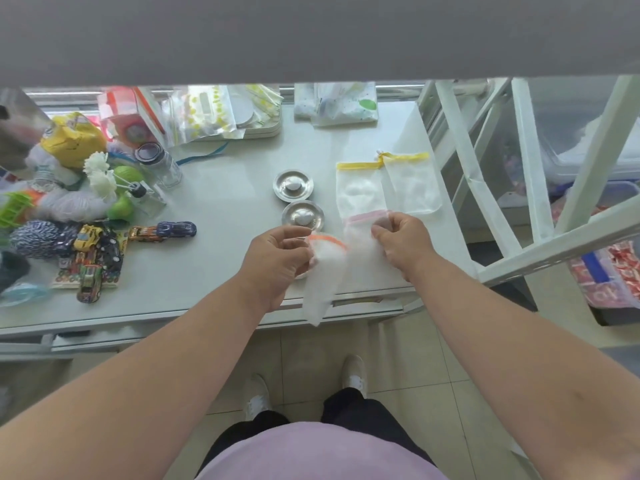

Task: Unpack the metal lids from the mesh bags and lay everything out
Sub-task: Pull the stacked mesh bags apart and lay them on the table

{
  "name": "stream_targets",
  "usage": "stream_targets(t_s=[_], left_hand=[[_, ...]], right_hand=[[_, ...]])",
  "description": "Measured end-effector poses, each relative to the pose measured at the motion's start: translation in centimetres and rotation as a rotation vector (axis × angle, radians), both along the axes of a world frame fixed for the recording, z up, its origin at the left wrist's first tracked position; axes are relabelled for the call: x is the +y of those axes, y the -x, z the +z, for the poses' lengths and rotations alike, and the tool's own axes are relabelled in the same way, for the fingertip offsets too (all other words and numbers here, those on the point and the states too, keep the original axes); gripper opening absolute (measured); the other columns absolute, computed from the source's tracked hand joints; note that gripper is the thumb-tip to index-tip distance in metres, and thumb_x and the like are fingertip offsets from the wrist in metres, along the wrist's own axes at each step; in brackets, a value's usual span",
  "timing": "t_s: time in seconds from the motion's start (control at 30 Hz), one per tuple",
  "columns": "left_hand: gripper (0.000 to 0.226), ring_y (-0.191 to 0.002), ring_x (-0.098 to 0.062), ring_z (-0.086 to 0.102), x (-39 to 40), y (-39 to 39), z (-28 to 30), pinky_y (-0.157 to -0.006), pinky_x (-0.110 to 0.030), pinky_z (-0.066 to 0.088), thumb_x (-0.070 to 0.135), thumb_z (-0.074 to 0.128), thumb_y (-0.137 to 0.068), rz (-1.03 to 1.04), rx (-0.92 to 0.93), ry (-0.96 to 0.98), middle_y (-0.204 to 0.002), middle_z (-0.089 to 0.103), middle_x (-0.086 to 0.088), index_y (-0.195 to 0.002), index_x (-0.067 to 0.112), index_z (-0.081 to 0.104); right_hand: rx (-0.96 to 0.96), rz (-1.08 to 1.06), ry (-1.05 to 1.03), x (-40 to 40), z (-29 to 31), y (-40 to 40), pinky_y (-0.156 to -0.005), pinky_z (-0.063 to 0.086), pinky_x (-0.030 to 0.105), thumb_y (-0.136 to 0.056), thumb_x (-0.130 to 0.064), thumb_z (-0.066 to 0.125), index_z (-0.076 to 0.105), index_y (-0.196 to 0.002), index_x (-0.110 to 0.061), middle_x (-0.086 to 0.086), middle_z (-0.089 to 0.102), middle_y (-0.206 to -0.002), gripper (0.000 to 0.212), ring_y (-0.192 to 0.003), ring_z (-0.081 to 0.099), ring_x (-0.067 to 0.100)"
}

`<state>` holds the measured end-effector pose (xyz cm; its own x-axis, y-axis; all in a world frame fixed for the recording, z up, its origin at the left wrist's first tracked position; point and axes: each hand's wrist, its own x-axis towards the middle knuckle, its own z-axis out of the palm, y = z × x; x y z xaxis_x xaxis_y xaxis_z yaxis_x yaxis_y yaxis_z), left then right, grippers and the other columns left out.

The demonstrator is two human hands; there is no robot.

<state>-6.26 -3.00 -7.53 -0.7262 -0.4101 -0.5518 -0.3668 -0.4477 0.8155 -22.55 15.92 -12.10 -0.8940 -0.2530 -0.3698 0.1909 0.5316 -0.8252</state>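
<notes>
Steel: 2 metal lids (pixel 293 185) sit mid-table. L hand (pixel 277 261) pinches orange-trimmed mesh bag (pixel 323 271), hanging over the table edge. R hand (pixel 403 242) pinches pink-trimmed bag (pixel 363 237). 2 yellow-trimmed bags (pixel 360 188) lie flat behind.

Bright, even daylight, soft shadows (edges bowed by the wide lens).

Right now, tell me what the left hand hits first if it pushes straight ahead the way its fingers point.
Probably the nearer metal lid. The left hand, holding the orange-trimmed mesh bag, points up the table toward it. Depth is unclear, so it might pass above.
</notes>
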Motion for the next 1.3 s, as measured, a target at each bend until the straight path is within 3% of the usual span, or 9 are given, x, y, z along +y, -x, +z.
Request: stream_targets(t_s=[0.1,0.3,0.53,0.6,0.73,0.93,1.0,1.17,1.3], left_hand=[[0.040,-0.075,-0.018,0.067,-1.1,-1.1,0.2,-0.070,-0.028,0.059,-0.018,0.065,-0.087,0.002,0.011,-0.011,-0.096,0.068,-0.010,-0.117,0.006,0.075],[0.039,-0.086,-0.026,0.068,-1.1,-0.9,1.4,-0.084,-0.042,0.059,-0.019,0.066,-0.087,0.001,0.096,-0.069,-0.094,0.070,-0.010,-0.116,0.005,0.075],[0.045,-0.079,-0.021,0.072,5.1,4.7,3.9,-0.074,-0.034,0.062,-0.022,0.066,-0.088,-0.146,0.250,-0.220,-0.092,0.072,-0.009,-0.129,-0.003,0.068],[0.044,-0.084,-0.022,0.073,6.4,6.3,3.6,-0.077,-0.036,0.062,-0.022,0.067,-0.088,-0.151,0.281,-0.236,-0.096,0.072,-0.010,-0.126,0.001,0.070],[0.038,-0.087,-0.024,0.069,8.2,8.4,1.8,-0.078,-0.034,0.063,-0.019,0.068,-0.087,-0.152,0.204,-0.032,-0.104,0.071,-0.012,-0.116,0.006,0.075],[0.027,-0.083,-0.022,0.066,10.6,11.5,-1.9,-0.078,-0.039,0.067,-0.007,0.072,-0.090,-0.227,0.135,0.323,-0.103,0.072,-0.005,-0.111,0.009,0.078],[0.026,-0.082,-0.024,0.070,11.3,12.1,-2.8,-0.080,-0.039,0.068,0.001,0.075,-0.091,-0.248,0.088,0.368,-0.103,0.073,-0.004,-0.113,0.015,0.077],[0.031,-0.087,-0.023,0.077,10.7,11.9,-2.6,-0.072,-0.029,0.059,0.025,0.083,-0.087,-0.301,-0.010,0.452,-0.100,0.081,-0.007,-0.116,0.034,0.076],[0.033,-0.084,-0.019,0.075,7.3,9.7,-1.2,-0.081,-0.035,0.062,0.024,0.085,-0.087,-0.240,0.012,0.413,-0.102,0.082,-0.009,-0.118,0.032,0.075]], right_hand=[[0.131,0.071,-0.191,-0.2,-0.3,0.1,-0.075,0.052,0.032,-0.088,-0.033,0.075,0.068,-0.091,-0.015,-0.001,0.068,-0.091,0.020,-0.082,0.062,0.019],[0.294,0.023,-0.269,0.7,1.2,-1.8,-0.090,0.048,0.029,-0.086,-0.037,0.080,0.060,-0.134,-0.016,0.002,0.060,-0.111,0.056,-0.099,0.058,0.018],[-0.697,-0.107,0.518,4.9,3.7,-4.3,-0.097,0.057,0.044,-0.083,-0.052,0.078,0.062,-0.129,-0.012,0.023,0.066,-0.131,0.063,-0.118,0.068,0.039],[-0.778,-0.093,0.673,6.3,4.1,-4.2,-0.100,0.055,0.047,-0.093,-0.042,0.074,0.062,-0.136,-0.011,0.021,0.069,-0.133,0.055,-0.118,0.069,0.038],[-0.432,-0.273,0.567,8.1,3.7,-1.4,-0.078,0.056,0.040,-0.095,-0.012,0.072,0.071,-0.117,-0.005,0.015,0.072,-0.105,0.023,-0.087,0.063,0.026],[-0.090,-0.283,0.122,9.7,2.0,2.4,-0.067,0.055,0.035,-0.091,-0.019,0.075,0.069,-0.100,-0.018,0.006,0.072,-0.087,0.011,-0.068,0.063,0.017],[-0.023,-0.256,0.002,9.7,1.0,3.2,-0.067,0.056,0.034,-0.090,-0.026,0.073,0.067,-0.109,-0.019,0.007,0.073,-0.097,0.022,-0.078,0.069,0.020],[0.144,-0.111,-0.352,9.7,1.1,3.4,-0.105,0.048,0.043,-0.092,-0.028,0.069,0.048,-0.144,-0.013,0.011,0.061,-0.137,0.058,-0.126,0.058,0.032],[0.335,-0.011,-0.322,7.8,2.2,1.3,-0.114,0.040,0.044,-0.091,-0.018,0.067,0.038,-0.150,-0.011,0.014,0.049,-0.149,0.066,-0.138,0.045,0.034]])
